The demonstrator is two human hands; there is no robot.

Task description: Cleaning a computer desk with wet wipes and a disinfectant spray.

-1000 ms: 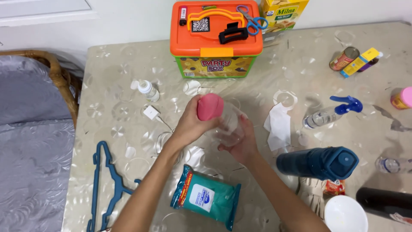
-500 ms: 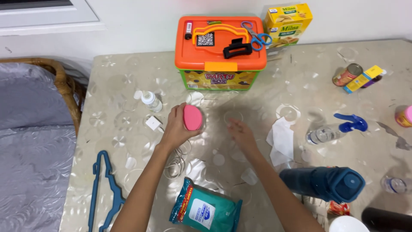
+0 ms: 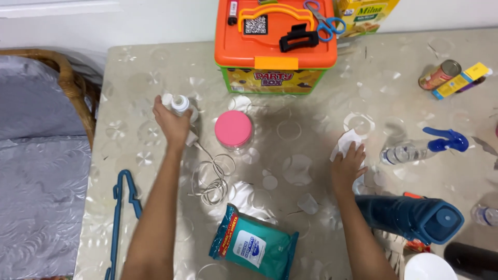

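- Left hand (image 3: 174, 120) wrapped around a small clear bottle with white cap (image 3: 180, 105), far left of the table (image 3: 129, 88), bottle upright.
- Right hand (image 3: 346, 166) flat, fingers spread on a white tissue (image 3: 346, 140); pressing it, not clenched. Can't tell if it's pinched.
- Pink-lidded clear jar (image 3: 234, 129) stands alone between the hands, touched by neither, just in front of the orange-lidded box (image 3: 275, 46).
- On the box lid: blue-handled scissors (image 3: 323, 19), black hair clip (image 3: 299, 39).
- White charger with coiled cable (image 3: 211, 179) lies just beside the left wrist.
- Teal wet-wipes pack (image 3: 253, 247) near the front edge, between the forearms.
- Dark blue flask (image 3: 412, 218) on its side by the right forearm.
- Clear spray bottle with blue trigger (image 3: 423, 148) lying right of the tissue.
- Blue hanger (image 3: 123, 207) at the left edge.
- Tin can (image 3: 440, 74) and yellow box (image 3: 461, 80) far right, well apart from the hands.
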